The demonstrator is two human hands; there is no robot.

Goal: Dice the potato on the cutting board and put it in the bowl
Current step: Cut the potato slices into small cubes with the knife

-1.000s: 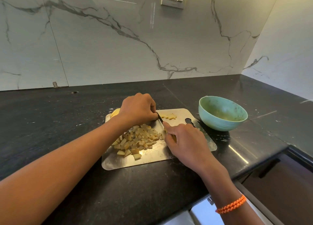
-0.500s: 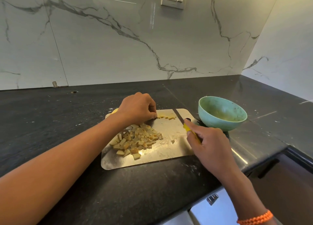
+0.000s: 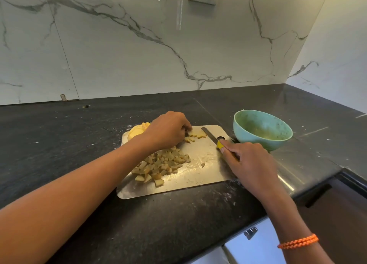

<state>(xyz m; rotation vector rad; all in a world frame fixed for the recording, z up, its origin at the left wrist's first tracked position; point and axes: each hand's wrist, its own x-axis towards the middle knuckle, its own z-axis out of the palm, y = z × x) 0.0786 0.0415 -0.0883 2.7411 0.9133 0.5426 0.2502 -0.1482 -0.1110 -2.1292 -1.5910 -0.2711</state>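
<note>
Head view: a steel board (image 3: 200, 176) lies on a black counter (image 3: 79, 144). A heap of dice (image 3: 160, 165) sits at its left-middle, and a few strips (image 3: 195, 136) lie at the far edge. The left hand (image 3: 166, 129), fingers curled, pinches those strips; uncut potato (image 3: 137, 130) shows behind its wrist. The right hand (image 3: 251, 164) grips a yellow-handled knife (image 3: 211, 136), blade resting on the board's right corner. The green bowl (image 3: 262, 130) stands just right of the board.
</note>
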